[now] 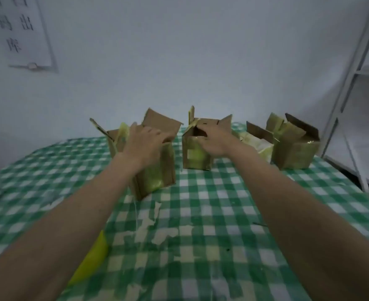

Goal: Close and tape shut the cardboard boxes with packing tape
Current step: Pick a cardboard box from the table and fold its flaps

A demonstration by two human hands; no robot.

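Observation:
Three small cardboard boxes patched with yellowish tape stand in a row on a green checked tablecloth (211,203), all with flaps up. My left hand (145,145) lies on top of the left box (157,172), fingers spread over its near flap. Over on the middle box (195,156), my right hand (215,141) has its fingers stretched onto the top flap. The right box (294,148) stands apart, untouched. The picture is blurred, so finger detail is unclear.
A low open box (258,132) with pale contents sits between the middle and right boxes. A yellow object (92,257) lies partly under my left forearm. Torn tape scraps (155,227) stick to the cloth. A white metal shelf (353,83) stands at the right.

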